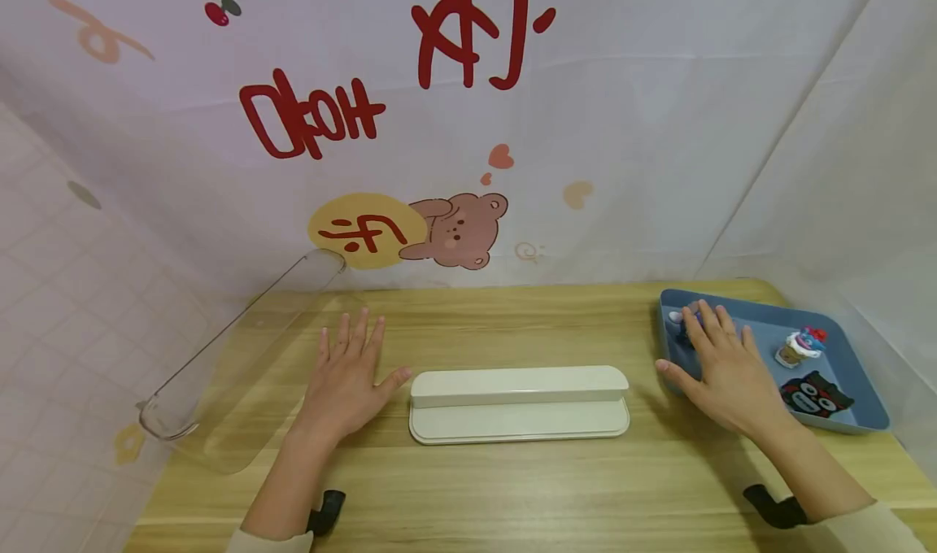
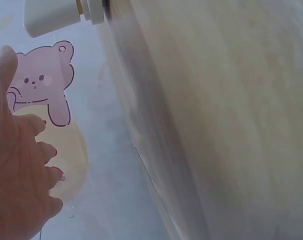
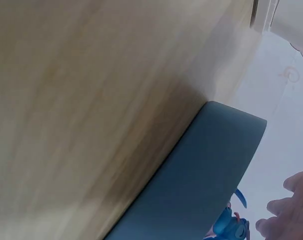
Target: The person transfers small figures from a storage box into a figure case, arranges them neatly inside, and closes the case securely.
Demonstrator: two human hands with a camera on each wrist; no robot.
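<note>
My left hand (image 1: 347, 392) is spread palm down over the wooden table, left of a long cream-white base with a raised ledge (image 1: 520, 423). Its thumb tip points at the base's left end. Nothing is between its fingers, and the left wrist view shows the same bare hand (image 2: 16, 170). My right hand (image 1: 732, 378) hovers with straight fingers over the left part of a blue tray (image 1: 867, 398). Under its fingers a small dark blue figure (image 1: 685, 333) is partly hidden. Also in the tray are a cup-shaped figure with blue and red topping (image 1: 801, 346) and a black-and-red owl-like piece (image 1: 816, 395).
A transparent curved cover (image 1: 249, 366) stands at the left of the table (image 1: 527, 496). Behind rises a white printed curtain (image 1: 622, 114) with a bear. Two black curved pieces (image 1: 774, 507) lie near the front, one by each forearm.
</note>
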